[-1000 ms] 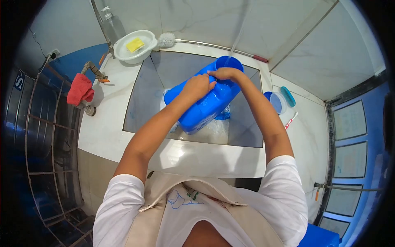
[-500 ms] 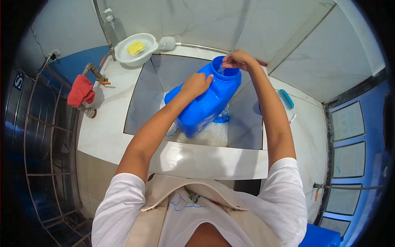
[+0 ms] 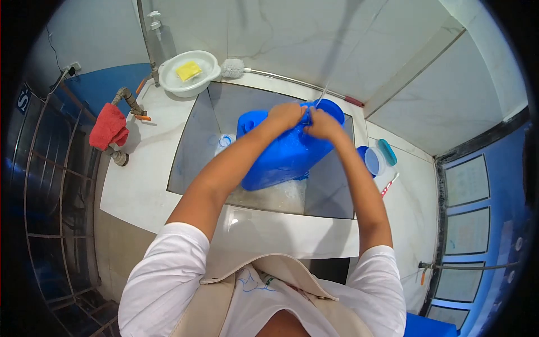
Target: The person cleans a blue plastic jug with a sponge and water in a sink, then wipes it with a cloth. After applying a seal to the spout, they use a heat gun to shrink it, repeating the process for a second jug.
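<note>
A large blue plastic jug (image 3: pixel 281 157) stands tilted in a deep stone sink (image 3: pixel 193 140), its wide mouth at the top right under a thin stream of water (image 3: pixel 325 84). My left hand (image 3: pixel 285 116) grips the jug's upper side near the handle. Just below the mouth my right hand (image 3: pixel 321 123) presses on the jug's shoulder. Foamy water lies in the sink bottom under the jug.
A white basin (image 3: pixel 188 70) with a yellow sponge (image 3: pixel 188 71) sits at the sink's far left corner, a long brush (image 3: pixel 233 68) beside it. A red cloth (image 3: pixel 108 126) hangs on a pipe at left. A blue tub (image 3: pixel 371 160), lid (image 3: pixel 387 152) and toothbrush (image 3: pixel 390 184) lie at right.
My right hand came down from above the jug's mouth onto its shoulder. My left hand shifted up toward the mouth, and the jug tipped lower to the right.
</note>
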